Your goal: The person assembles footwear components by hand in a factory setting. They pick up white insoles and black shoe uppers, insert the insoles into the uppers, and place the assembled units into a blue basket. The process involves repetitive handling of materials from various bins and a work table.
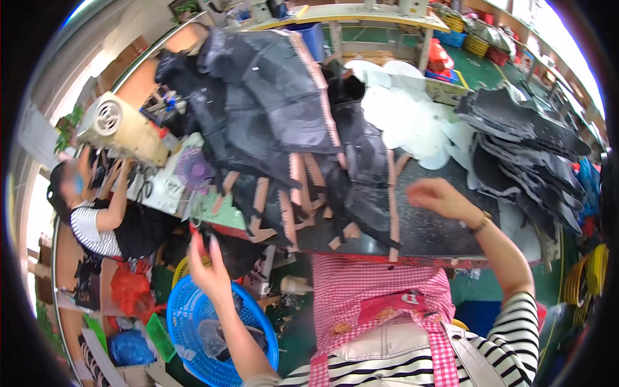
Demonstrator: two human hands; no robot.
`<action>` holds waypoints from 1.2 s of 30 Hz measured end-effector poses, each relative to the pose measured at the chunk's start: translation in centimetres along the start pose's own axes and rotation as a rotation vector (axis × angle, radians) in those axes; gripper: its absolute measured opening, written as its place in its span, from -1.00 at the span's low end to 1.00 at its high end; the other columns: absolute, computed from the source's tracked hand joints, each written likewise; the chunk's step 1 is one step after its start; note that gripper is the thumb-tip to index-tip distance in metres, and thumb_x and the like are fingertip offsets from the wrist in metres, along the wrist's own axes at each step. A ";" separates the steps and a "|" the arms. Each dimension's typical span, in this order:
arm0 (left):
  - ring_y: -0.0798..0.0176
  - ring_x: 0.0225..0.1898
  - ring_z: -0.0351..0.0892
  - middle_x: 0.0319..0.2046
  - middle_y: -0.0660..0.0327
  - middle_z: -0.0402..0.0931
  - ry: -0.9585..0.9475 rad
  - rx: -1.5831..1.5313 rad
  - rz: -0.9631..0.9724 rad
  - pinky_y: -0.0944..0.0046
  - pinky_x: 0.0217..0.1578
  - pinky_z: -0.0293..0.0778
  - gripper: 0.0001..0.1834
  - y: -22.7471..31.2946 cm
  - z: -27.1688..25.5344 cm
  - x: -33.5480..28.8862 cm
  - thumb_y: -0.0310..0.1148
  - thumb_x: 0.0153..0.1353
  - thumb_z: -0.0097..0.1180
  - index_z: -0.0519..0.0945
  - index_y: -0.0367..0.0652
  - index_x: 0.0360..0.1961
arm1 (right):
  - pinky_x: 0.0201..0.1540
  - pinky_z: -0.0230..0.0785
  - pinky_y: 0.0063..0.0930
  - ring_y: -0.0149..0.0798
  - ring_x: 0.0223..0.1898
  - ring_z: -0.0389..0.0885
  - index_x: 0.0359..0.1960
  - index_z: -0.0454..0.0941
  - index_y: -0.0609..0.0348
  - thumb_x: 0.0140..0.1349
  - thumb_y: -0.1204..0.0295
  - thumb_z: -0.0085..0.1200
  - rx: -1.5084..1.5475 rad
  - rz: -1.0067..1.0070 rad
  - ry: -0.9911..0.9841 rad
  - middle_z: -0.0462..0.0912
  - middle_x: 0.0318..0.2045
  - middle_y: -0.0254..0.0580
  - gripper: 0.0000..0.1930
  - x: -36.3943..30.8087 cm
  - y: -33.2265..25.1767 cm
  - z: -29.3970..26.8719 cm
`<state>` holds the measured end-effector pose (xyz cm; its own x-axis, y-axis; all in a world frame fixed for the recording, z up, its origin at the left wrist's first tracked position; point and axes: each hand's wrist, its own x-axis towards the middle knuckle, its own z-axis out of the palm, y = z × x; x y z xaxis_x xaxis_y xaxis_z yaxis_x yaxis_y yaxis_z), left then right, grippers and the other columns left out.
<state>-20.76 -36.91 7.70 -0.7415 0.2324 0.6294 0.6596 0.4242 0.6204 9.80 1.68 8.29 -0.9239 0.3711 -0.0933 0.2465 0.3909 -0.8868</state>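
Note:
My left hand (209, 274) is raised over the blue basket's upper edge, fingers stretched up and apart, with nothing visible in them. My right hand (443, 201) hovers above the dark worktable (438, 232), its fingers loosely curved and slightly blurred, holding nothing that shows. It is nearest to a strip-edged black piece (367, 161) on its left. A big heap of black sheet pieces (271, 97) with pinkish-tan strips along their edges covers the table's left half. Beyond my right hand lie overlapping white rounded pieces (406, 109). Stacked dark grey pieces (522, 148) lie at the right.
A blue basket (177, 322) with scraps stands below my left arm. At the left another person (106, 222) works at a beige sewing machine (122, 129), near a purple fan (193, 168). Another worktable (348, 14) stands beyond. Yellow baskets (583, 277) are at the far right.

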 end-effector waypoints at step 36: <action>0.20 0.11 0.46 0.09 0.18 0.48 -1.305 -0.243 0.683 0.14 0.13 0.40 -0.32 33.9 9.6 17.3 -0.59 -0.21 0.23 0.50 -0.21 0.10 | 0.04 0.31 -0.24 -0.09 -0.08 0.50 -0.09 0.49 0.22 0.16 0.37 0.07 -1.073 0.288 0.596 0.55 -0.15 -0.02 -0.70 8.5 18.3 -21.0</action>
<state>-12.38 -10.05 35.11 0.2127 0.9757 0.0527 0.8224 -0.2079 0.5295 12.64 29.67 0.81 -0.5908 0.7688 0.2447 0.7881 0.6149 -0.0291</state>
